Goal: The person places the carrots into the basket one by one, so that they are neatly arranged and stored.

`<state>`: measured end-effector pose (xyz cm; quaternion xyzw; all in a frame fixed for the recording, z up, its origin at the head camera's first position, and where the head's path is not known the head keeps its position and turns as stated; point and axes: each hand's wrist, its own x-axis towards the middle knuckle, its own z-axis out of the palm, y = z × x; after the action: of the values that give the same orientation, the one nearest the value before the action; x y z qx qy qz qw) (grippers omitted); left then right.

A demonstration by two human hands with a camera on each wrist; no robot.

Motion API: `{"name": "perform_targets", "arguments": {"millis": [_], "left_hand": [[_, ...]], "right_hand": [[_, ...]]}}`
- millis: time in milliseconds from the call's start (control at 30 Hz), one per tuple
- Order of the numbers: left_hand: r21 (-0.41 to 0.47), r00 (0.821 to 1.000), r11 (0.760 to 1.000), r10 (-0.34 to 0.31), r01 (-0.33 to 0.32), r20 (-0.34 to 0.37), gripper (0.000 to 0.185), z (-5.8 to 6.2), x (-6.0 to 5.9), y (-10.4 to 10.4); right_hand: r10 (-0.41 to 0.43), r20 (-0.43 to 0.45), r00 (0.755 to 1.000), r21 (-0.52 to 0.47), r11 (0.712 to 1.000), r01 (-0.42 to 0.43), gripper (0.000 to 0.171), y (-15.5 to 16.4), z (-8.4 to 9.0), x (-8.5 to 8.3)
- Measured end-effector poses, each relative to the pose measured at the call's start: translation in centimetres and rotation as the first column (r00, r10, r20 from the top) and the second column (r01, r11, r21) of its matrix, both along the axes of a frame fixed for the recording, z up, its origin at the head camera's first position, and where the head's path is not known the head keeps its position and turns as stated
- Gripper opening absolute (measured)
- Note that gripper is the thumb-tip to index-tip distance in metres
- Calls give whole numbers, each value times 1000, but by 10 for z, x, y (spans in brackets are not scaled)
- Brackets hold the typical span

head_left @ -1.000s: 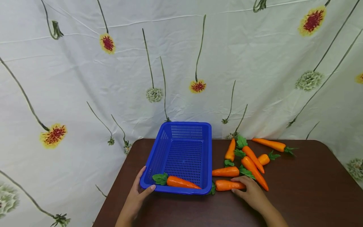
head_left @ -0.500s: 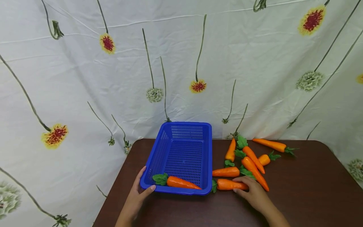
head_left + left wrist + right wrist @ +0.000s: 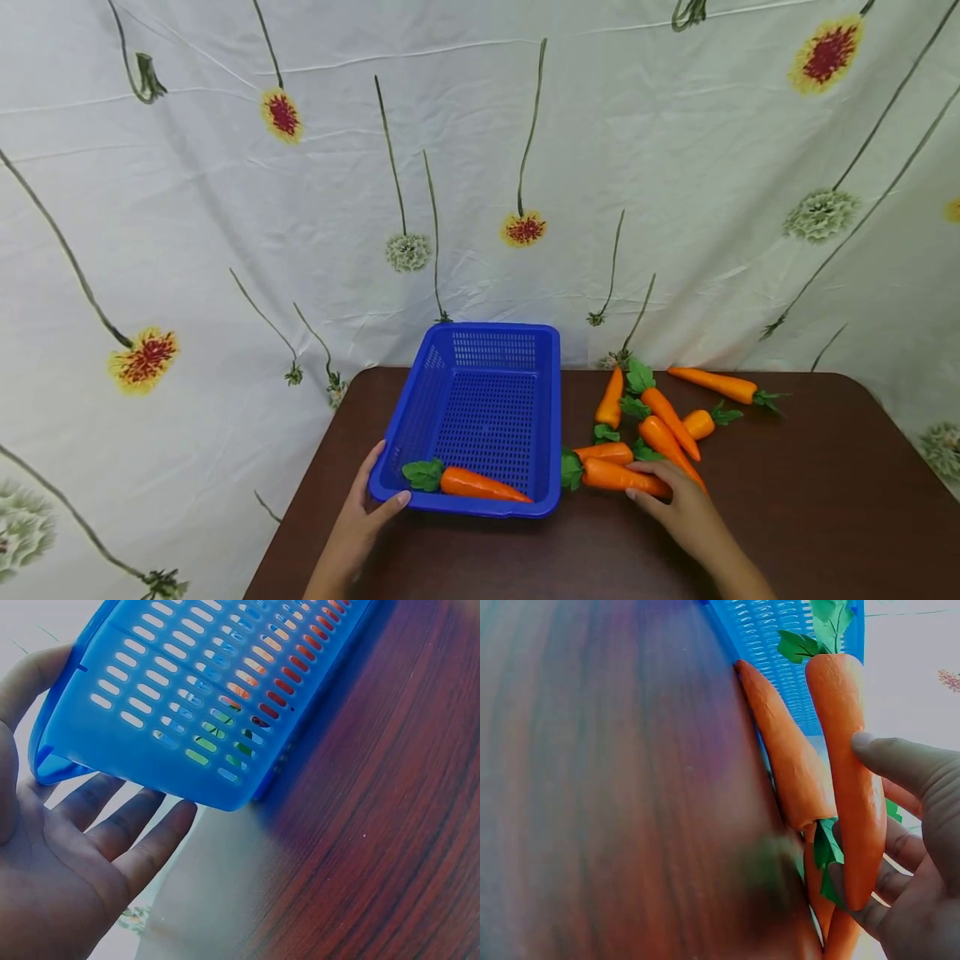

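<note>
At the near edge of the view, the dark wooden tabletop (image 3: 480, 562) is crossed by two bare forearms. By the left hand (image 3: 358, 517), the near left corner of the blue basket (image 3: 556, 400) is gripped: the rim is caught between the thumb and index finger, while the other fingers (image 3: 154, 847) are stretched out below the rim, as seen from the left wrist. To the right of the basket, an orange carrot (image 3: 609, 476) is grasped by the right hand (image 3: 686, 504), pinched near its tapered end between thumb and fingers. It appears to be raised off the tabletop, its leafy top (image 3: 572, 469) pointed toward the basket's right wall; whether that wall is touched cannot be told.

Inside the basket, a single carrot (image 3: 483, 483) is laid along the near wall, its leaves turned left. Just beyond the held carrot, another carrot (image 3: 600, 451) is partly hidden, its leaves turned right. Next to the right hand, a long carrot (image 3: 666, 442) is set slantwise, and a similar slanting carrot (image 3: 670, 417) is placed just behind it, by which the end of a short carrot (image 3: 699, 424) is covered. Farther back, an upended-looking slim carrot (image 3: 611, 398) is pointed away, and a last carrot (image 3: 712, 382) is seen at the far edge. Behind everything, a pale flowered cloth (image 3: 465, 125) is hung.
</note>
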<state>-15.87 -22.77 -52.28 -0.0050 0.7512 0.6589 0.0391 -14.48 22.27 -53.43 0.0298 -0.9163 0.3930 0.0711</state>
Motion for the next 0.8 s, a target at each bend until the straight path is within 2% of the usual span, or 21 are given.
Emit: {"name": "perform_targets", "arguments": {"millis": [133,400,800], "left_hand": [[-8,1000,1000,1,-1,-3,78,0,1,0],[0,1000,1000,1,-1,-7,77,-1,0,-1],[7,1000,1000,2,-2,-9,78,-3,-1,-1]], "right_hand": [[-10,-33,999,-11,1000,9,35,2,4,0],[-49,-126,991,28,998,53,32,3,9,-1],[-50,-218,975,-26,999,46,33,5,27,-2]]}}
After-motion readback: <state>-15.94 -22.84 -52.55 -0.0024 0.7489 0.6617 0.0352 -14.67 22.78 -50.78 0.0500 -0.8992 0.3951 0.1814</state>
